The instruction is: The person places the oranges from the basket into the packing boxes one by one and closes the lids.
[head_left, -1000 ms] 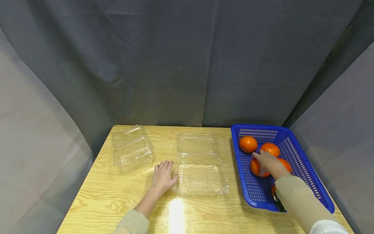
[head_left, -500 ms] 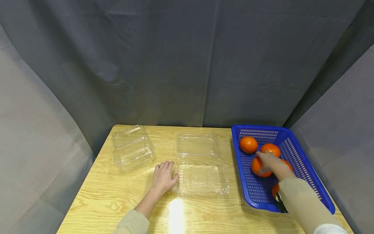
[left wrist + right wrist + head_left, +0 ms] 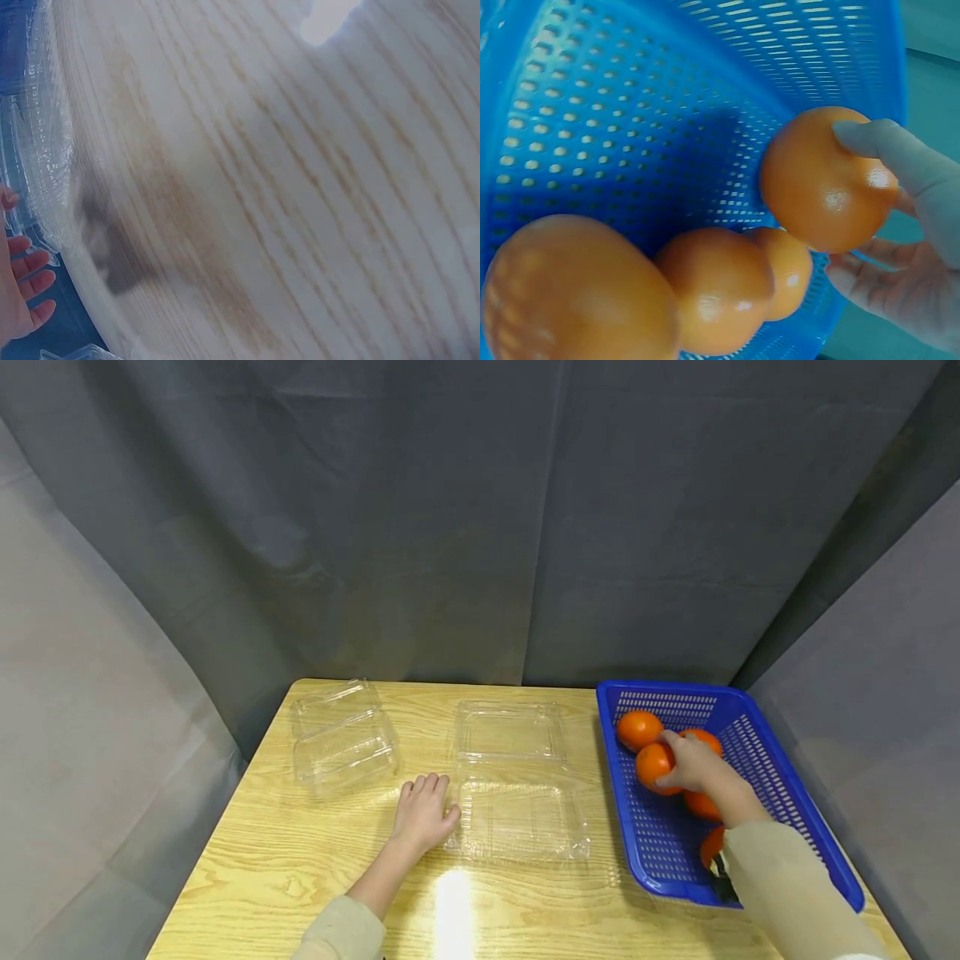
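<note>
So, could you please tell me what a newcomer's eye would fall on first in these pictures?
Probably the orange fruits in the blue basket, at the right of the table. The right hand holds one fruit in its fingers. Next, perhaps, two open clear boxes: one at the far left, one in the middle beside the left hand.

Set left to right on a yellow wood-grain table (image 3: 262,877): clear rectangular plastic clamshell (image 3: 341,747), second clamshell (image 3: 521,817), blue rectangular plastic basket (image 3: 663,856) with round orange fruits (image 3: 652,767) inside; behind, grey cloth curtain (image 3: 420,527).
</note>
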`<state>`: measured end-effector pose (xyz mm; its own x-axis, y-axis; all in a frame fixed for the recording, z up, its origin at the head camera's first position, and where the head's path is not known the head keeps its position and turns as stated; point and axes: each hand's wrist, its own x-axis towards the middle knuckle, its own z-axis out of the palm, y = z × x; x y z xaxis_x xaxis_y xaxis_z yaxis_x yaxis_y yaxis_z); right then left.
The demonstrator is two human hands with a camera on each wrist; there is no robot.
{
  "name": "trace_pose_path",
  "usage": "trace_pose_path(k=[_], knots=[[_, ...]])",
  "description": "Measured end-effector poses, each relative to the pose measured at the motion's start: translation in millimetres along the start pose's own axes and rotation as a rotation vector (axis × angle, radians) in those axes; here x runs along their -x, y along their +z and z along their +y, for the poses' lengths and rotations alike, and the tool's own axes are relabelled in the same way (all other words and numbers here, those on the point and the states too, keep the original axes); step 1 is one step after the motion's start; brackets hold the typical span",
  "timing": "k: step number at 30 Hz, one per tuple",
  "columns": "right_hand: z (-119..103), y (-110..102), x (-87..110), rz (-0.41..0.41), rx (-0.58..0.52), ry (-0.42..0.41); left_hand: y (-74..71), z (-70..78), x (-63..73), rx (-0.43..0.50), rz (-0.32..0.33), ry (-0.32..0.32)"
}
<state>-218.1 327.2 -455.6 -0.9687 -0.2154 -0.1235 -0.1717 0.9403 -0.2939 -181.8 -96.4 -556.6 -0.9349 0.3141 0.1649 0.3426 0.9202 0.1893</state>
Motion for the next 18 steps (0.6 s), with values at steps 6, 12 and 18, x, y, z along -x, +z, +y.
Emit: trace_pose_path(k=[6,12,18], knots=[[-7,-12,-0.2,0.099,-0.051,0.019,0.9,-0.4,0.1,-0.013,-0.003,0.002],[-17,-24,2.7,0.186,-0.099,0.04,1.4,-0.1,-0.1,-0.011,0.006,0.006],[-32,-30,5.4,0.283,-0.153,0.034,1.4,0.1,-1.1,-0.008,0.0,0.003]])
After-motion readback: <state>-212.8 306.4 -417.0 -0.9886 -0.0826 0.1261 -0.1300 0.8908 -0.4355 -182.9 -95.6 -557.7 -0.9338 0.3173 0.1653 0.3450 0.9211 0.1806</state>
